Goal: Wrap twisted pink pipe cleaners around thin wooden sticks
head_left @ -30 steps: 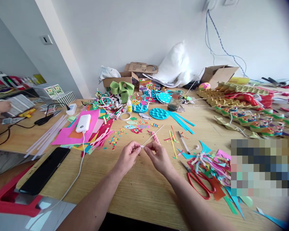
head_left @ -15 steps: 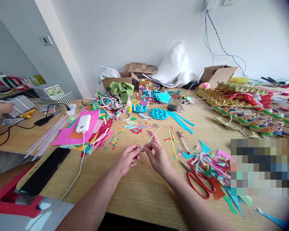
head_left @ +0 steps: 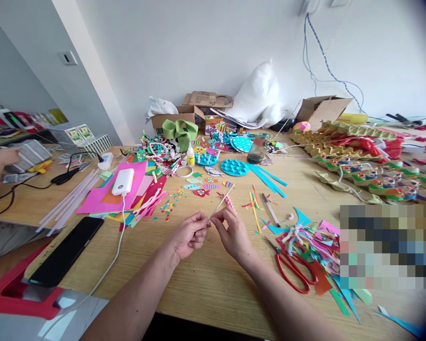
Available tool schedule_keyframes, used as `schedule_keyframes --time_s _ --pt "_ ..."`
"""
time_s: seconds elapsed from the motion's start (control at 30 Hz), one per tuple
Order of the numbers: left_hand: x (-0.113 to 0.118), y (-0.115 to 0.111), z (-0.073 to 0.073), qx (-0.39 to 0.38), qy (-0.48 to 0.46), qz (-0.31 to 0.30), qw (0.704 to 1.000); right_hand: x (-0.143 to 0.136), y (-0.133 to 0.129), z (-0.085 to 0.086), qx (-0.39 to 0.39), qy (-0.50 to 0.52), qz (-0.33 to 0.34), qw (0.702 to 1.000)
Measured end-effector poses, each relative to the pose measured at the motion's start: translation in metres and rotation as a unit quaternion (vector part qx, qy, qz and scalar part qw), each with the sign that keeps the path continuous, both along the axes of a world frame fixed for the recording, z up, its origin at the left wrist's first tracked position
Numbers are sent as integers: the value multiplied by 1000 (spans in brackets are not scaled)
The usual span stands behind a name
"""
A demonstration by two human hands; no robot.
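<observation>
My left hand point(head_left: 190, 236) is closed in a pinch at the lower end of a thin pale strip point(head_left: 223, 200). The fingers of my right hand point(head_left: 231, 233) pinch it at nearly the same spot, and the fingertips almost meet. The strip slants up and away to the right; I cannot tell if it is paper or a stick. Just beyond my right hand lies a pink twisted piece point(head_left: 229, 201), partly hidden by the fingers. Colourful paper fish point(head_left: 201, 192) lie past the hands, near a scatter of small dots point(head_left: 168, 208).
Red-handled scissors point(head_left: 294, 270) and paper scraps point(head_left: 332, 246) lie to the right, with a pen point(head_left: 270, 210) nearby. On the left are a power bank point(head_left: 122, 182), its cable, and a phone point(head_left: 67, 251). Egg trays point(head_left: 379, 175) stand back right. Another person's hand point(head_left: 0, 161) is far left.
The pale strip showed two spread strands before; now they appear as one line, swung slightly left. Both hands stay nearly in place.
</observation>
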State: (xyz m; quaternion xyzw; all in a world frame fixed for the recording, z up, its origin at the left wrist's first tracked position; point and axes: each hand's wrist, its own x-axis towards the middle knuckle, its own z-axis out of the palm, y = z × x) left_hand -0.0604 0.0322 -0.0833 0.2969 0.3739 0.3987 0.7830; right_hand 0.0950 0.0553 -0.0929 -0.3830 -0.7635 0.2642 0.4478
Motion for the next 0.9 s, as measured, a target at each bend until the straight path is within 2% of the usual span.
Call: schedule_keyframes --time_s 0.13,0.33,0.57,0.73,0.9 --pt "-3 1 -1 -12 -44 -17 999 0 2 -2 -26 39 -4 999" --pt "-1 -1 0 -10 -49 3 999 -3 5 -8 -114 79 33 990" --pt "7 -2 -1 0 -22 56 998 -3 5 -7 -224 177 93 954" --pt "8 -2 0 -12 -21 60 998 -3 4 1 -251 212 136 935" --pt "5 0 -3 -32 -55 54 997 -4 3 3 -246 201 119 941"
